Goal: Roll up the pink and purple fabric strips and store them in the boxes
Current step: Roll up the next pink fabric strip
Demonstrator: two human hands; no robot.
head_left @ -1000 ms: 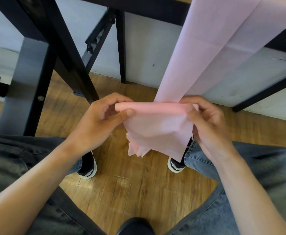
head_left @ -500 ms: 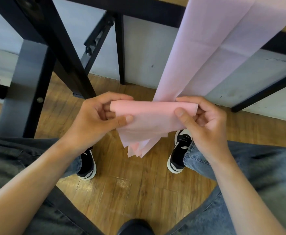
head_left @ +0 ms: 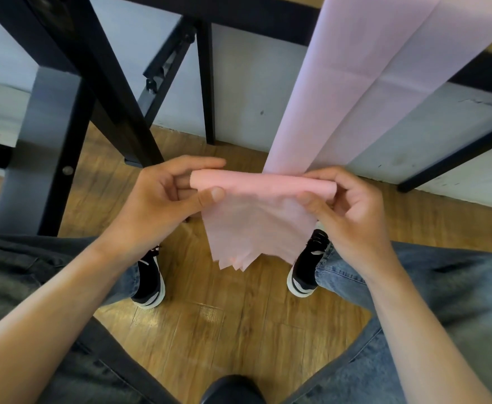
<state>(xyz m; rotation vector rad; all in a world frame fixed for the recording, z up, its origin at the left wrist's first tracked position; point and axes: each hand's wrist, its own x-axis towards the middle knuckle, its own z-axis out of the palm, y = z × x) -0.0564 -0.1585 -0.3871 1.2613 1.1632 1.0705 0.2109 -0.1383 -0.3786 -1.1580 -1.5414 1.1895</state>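
Observation:
A long pale pink fabric strip (head_left: 343,91) hangs down from the table edge at the upper right to my hands. Its lower end is turned into a short horizontal roll (head_left: 262,184) held between both hands. My left hand (head_left: 163,199) pinches the roll's left end with thumb and fingers. My right hand (head_left: 352,211) pinches its right end. Loose layered ends of the strip (head_left: 253,231) hang below the roll, above the floor. No purple strip and no box is in view.
Black metal table legs (head_left: 105,91) and a cross brace (head_left: 169,56) stand to the left and behind. A pale wall panel (head_left: 247,83) runs along the back. My knees in jeans and two black shoes (head_left: 306,263) rest on the wooden floor (head_left: 224,325) below.
The roll has been turned a little further and sits tighter. The loose end below hangs lower than half a second ago, and the thumbs have shifted along the roll.

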